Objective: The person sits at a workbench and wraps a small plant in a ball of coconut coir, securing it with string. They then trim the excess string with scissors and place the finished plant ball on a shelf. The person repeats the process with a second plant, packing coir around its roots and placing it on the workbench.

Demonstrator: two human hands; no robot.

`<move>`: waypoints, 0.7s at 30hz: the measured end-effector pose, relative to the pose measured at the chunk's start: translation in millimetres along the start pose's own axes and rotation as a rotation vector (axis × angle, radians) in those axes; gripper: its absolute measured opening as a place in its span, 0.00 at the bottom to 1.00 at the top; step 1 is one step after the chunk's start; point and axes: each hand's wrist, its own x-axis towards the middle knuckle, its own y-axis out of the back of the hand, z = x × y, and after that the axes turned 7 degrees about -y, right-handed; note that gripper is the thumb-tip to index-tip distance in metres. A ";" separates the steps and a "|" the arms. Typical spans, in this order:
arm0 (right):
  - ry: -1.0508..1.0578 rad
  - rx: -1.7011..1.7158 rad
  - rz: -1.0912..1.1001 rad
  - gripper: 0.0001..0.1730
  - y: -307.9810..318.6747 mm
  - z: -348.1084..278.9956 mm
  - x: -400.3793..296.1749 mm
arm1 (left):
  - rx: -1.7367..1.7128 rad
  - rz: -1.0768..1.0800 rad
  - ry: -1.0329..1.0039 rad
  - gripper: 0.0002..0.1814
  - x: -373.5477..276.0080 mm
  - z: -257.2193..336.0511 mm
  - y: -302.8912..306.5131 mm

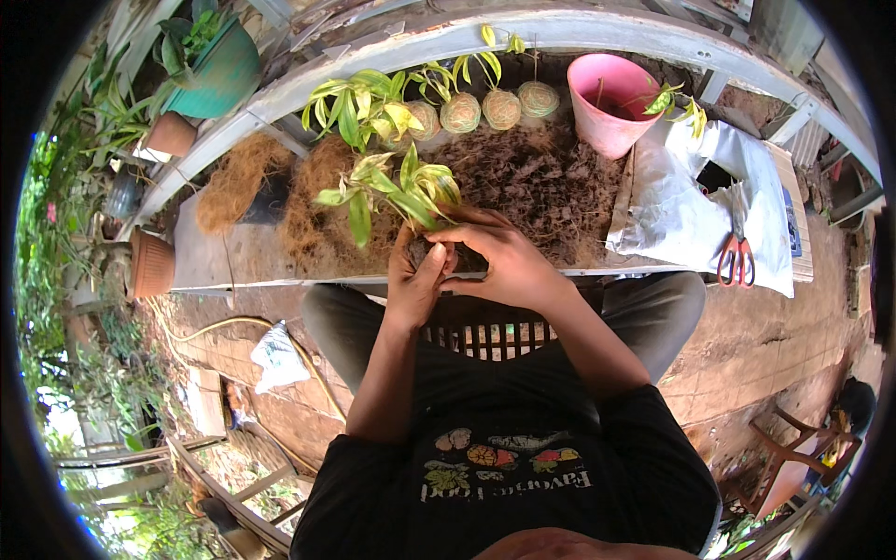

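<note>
Near the table's front edge, my left hand (418, 269) is closed around the base of a leafy variegated plant (399, 185), with a dark root clump partly hidden by the fingers. My right hand (507, 259) curves around the same base from the other side, its fingers touching the stems and clump. Beyond the hands lies loose dark soil with fibres (542, 189). Brown coconut fibre (311, 203) is heaped to its left. Several string-wrapped root balls (460, 113) with leafy shoots stand in a row behind the soil.
A pink plastic pot (609, 126) stands at the back right. Red-handled scissors (736, 259) lie on a white plastic sack (672, 210) at right. A terracotta-coloured pot (152, 262) is beyond the table's left end. A metal rail (560, 28) runs along the back.
</note>
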 end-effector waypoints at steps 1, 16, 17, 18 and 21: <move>0.000 -0.014 -0.003 0.31 -1.1 0.7 0.4 | 0.012 0.027 0.001 0.25 -0.2 0.2 -2.7; -0.406 0.002 0.378 0.12 91.1 49.1 0.9 | -0.226 0.108 0.025 0.12 55.9 26.7 37.6; -0.443 -0.073 0.347 0.11 95.9 51.5 -0.5 | -0.235 0.111 -0.013 0.12 56.7 22.4 44.4; -0.484 -0.153 0.322 0.11 101.5 52.7 -3.9 | -0.190 0.077 -0.076 0.11 55.4 15.3 50.5; -0.467 -0.361 0.223 0.10 102.9 57.7 -0.6 | -0.347 0.086 -0.069 0.10 41.0 3.5 68.8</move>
